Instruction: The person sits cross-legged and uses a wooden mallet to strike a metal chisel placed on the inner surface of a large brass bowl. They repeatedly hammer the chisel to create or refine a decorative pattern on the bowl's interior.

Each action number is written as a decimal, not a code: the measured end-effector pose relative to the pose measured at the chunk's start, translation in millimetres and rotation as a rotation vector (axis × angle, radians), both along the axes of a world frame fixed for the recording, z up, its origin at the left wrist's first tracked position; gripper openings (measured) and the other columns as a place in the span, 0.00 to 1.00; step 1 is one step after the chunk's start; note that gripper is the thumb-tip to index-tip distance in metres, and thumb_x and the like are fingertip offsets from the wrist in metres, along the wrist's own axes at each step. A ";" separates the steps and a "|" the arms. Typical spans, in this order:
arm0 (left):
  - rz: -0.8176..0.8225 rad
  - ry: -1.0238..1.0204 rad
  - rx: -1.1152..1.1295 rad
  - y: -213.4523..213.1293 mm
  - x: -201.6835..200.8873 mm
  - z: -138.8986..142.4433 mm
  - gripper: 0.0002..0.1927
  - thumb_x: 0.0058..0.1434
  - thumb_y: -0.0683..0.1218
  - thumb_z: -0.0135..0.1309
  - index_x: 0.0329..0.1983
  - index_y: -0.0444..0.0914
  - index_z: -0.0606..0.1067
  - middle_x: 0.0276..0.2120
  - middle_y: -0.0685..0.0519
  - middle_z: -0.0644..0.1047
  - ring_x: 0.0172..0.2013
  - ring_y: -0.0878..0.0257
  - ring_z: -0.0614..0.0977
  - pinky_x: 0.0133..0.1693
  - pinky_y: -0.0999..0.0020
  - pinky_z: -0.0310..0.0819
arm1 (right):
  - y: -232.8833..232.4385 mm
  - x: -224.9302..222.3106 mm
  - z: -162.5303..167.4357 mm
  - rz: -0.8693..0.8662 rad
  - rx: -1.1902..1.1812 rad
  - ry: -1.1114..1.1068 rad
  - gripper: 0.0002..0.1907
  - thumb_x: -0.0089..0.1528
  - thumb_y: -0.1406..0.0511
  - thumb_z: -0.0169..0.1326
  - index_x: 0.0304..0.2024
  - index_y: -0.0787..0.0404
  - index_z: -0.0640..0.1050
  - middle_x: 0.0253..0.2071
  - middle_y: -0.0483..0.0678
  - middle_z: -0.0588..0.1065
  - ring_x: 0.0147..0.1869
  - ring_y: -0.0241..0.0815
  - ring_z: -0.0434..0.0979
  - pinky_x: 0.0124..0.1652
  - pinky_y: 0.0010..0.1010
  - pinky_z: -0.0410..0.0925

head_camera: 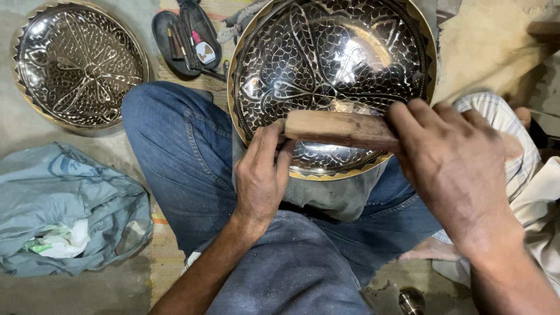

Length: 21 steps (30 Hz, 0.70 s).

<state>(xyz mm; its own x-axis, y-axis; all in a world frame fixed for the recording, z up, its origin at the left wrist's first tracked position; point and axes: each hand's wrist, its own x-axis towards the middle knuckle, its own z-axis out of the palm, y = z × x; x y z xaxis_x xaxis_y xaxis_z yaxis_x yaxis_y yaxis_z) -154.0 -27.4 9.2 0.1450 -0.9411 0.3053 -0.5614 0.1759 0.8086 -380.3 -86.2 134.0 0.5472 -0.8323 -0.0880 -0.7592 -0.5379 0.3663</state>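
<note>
Item: one large engraved metal bowl (326, 64), gilt-rimmed, dark ground with bright leaf and petal pattern, propped on our lap against the jeans (175, 157) and a grey cloth (338, 195). Our left hand (262, 175) and right hand (455, 157) each close their grip on an end of a wooden block (341, 129), pressed across the bowl's lower inside face. Condition: the pattern looks complete over the whole visible interior, so we judge the engraving done and only finishing left. Also present: a second patterned bowl (79, 64) on the floor, a black open case (186, 35) of small tools, a crumpled blue bag (64, 204).
</note>
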 end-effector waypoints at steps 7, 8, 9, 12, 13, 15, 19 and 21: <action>-0.005 0.005 -0.022 -0.2 -0.9 -0.1 0.16 0.68 0.37 0.57 0.58 0.32 0.71 0.48 0.44 0.79 0.44 0.52 0.86 0.41 0.62 0.87 | 0.4 7.7 2.6 -0.103 0.116 -0.140 0.12 0.64 0.62 0.60 0.43 0.60 0.71 0.34 0.48 0.77 0.33 0.42 0.79 0.36 0.38 0.74; -0.002 0.015 -0.003 0.7 -0.8 0.5 0.16 0.68 0.38 0.57 0.57 0.32 0.71 0.47 0.44 0.80 0.43 0.53 0.86 0.41 0.62 0.86 | 1.2 8.3 4.4 -0.150 0.174 -0.237 0.14 0.64 0.61 0.61 0.43 0.62 0.71 0.33 0.49 0.76 0.33 0.43 0.78 0.35 0.38 0.74; 0.000 0.028 0.018 1.5 -0.7 1.0 0.16 0.68 0.38 0.58 0.57 0.32 0.72 0.46 0.45 0.80 0.42 0.53 0.86 0.40 0.62 0.86 | 1.5 8.9 5.7 -0.201 0.233 -0.330 0.17 0.63 0.61 0.62 0.44 0.64 0.70 0.33 0.51 0.76 0.34 0.44 0.78 0.33 0.37 0.74; -0.009 0.013 0.006 0.3 -0.6 0.7 0.17 0.67 0.38 0.57 0.57 0.31 0.72 0.46 0.43 0.80 0.43 0.53 0.86 0.40 0.62 0.86 | 0.3 10.9 5.3 -0.041 0.078 -0.069 0.10 0.64 0.65 0.58 0.42 0.61 0.72 0.33 0.49 0.77 0.31 0.41 0.79 0.31 0.37 0.75; -0.009 0.001 0.003 0.0 -0.8 0.4 0.17 0.66 0.37 0.57 0.58 0.30 0.71 0.47 0.42 0.80 0.44 0.52 0.86 0.41 0.62 0.87 | 0.5 10.6 5.4 -0.059 0.084 -0.199 0.12 0.64 0.65 0.60 0.43 0.62 0.71 0.33 0.51 0.77 0.32 0.42 0.78 0.32 0.38 0.75; -0.006 0.043 -0.013 -1.0 -1.8 -0.7 0.16 0.68 0.38 0.58 0.57 0.32 0.72 0.46 0.44 0.81 0.43 0.55 0.87 0.41 0.63 0.87 | 1.3 9.4 5.5 -0.091 0.104 -0.458 0.16 0.63 0.64 0.62 0.44 0.64 0.71 0.35 0.53 0.76 0.35 0.45 0.78 0.34 0.38 0.74; -0.012 0.036 -0.022 -3.0 -2.1 -3.1 0.14 0.69 0.39 0.58 0.56 0.33 0.72 0.47 0.45 0.81 0.43 0.56 0.87 0.40 0.66 0.88 | 1.9 8.4 2.7 -0.399 0.252 -0.620 0.14 0.66 0.62 0.61 0.43 0.59 0.68 0.33 0.45 0.75 0.29 0.37 0.79 0.31 0.33 0.73; -0.014 0.009 -0.012 -2.5 -1.4 -3.7 0.16 0.68 0.38 0.57 0.57 0.31 0.72 0.46 0.44 0.80 0.43 0.55 0.86 0.40 0.63 0.87 | 1.0 6.5 3.1 0.016 0.022 -0.045 0.12 0.64 0.64 0.63 0.39 0.58 0.71 0.28 0.45 0.76 0.30 0.39 0.78 0.35 0.36 0.76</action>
